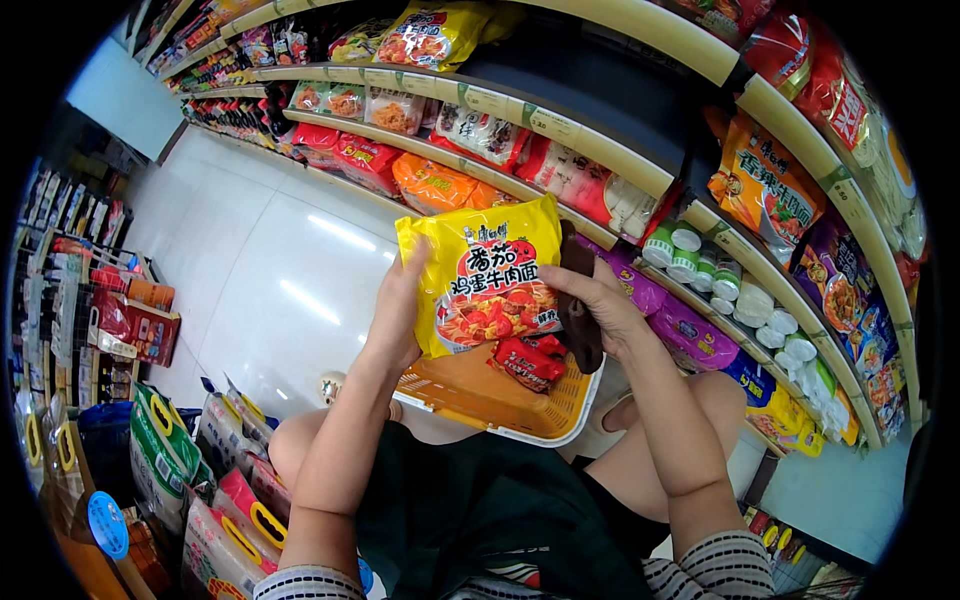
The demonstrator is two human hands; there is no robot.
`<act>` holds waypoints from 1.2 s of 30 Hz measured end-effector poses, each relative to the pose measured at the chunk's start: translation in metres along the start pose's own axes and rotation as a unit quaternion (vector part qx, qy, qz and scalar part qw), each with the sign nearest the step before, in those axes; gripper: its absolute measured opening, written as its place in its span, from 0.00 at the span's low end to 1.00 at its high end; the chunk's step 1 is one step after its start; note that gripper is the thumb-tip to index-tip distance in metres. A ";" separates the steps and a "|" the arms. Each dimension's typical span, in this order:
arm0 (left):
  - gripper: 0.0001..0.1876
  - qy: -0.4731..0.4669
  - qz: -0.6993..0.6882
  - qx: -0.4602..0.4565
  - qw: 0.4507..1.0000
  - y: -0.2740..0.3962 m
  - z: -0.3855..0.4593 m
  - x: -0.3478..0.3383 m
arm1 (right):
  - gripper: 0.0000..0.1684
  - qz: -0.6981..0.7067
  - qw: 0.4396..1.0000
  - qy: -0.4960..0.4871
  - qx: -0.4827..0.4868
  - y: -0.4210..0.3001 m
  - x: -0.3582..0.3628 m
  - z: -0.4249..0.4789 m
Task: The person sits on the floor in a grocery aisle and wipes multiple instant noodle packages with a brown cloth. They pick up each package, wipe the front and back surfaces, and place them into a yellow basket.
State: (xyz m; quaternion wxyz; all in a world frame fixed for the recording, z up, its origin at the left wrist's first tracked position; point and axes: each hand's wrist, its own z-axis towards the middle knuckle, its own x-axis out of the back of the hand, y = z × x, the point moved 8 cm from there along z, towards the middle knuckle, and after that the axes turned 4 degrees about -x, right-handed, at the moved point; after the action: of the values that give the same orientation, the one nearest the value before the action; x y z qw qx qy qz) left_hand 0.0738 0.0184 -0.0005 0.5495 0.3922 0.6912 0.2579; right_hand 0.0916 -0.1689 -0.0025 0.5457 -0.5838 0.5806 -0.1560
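Note:
A yellow packet of instant noodles (pixel 487 285) is held up between my two hands, its printed front turned towards me. My left hand (pixel 399 304) grips its left edge, while the fingers of my right hand (pixel 606 304) rest on its right edge. Against my right palm is a dark brown thing (pixel 580 300); whether it is cloth or a handle cannot be told. Under the packet stands an orange plastic shopping basket (pixel 517 420) with a pale rim, between my knees. A small red packet (pixel 531 363) lies inside it, partly hidden by the noodles.
Curved-looking shop shelves (pixel 555 124) run across the top and right, stocked with noodle packets (pixel 765 187) and white-and-green rolls (pixel 705 262). Handled bags (pixel 225 540), seemingly of rice, stand behind on the left. A red box (pixel 135 322) sits beyond the tiled floor (pixel 255 247).

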 end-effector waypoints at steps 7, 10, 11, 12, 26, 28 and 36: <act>0.27 0.021 0.117 -0.053 0.991 0.009 -0.005 -0.003 | 0.25 0.029 1.000 -0.003 -0.007 -0.006 -0.005 -0.005; 0.24 -0.001 0.098 -0.054 0.994 0.012 -0.007 -0.007 | 0.25 0.006 1.000 0.002 -0.004 -0.007 -0.002 -0.005; 0.23 -0.006 0.100 -0.053 0.994 0.012 -0.007 -0.006 | 0.25 -0.005 1.000 0.002 -0.004 -0.007 -0.001 -0.005; 0.23 -0.010 0.103 -0.051 0.993 0.011 -0.008 -0.005 | 0.25 -0.013 1.000 0.003 -0.012 -0.006 0.001 -0.005; 0.30 0.166 0.545 -0.403 0.716 0.045 -0.026 -0.010 | 0.22 -0.126 0.988 0.055 0.066 -0.019 0.005 -0.014; 0.29 0.059 0.571 -0.377 0.727 0.030 -0.022 -0.029 | 0.21 -0.123 0.980 0.088 0.131 -0.021 0.004 -0.016; 0.36 -0.039 0.287 -0.155 0.944 -0.009 -0.008 -0.030 | 0.25 -0.221 0.959 0.033 0.175 -0.016 -0.023 -0.021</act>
State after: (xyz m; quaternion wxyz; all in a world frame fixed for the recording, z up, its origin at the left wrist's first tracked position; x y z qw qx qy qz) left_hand 0.0664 -0.0110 0.0115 0.5328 0.4937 0.4784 0.4935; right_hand 0.0760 -0.1639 0.0284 0.5719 -0.5873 0.4184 -0.3912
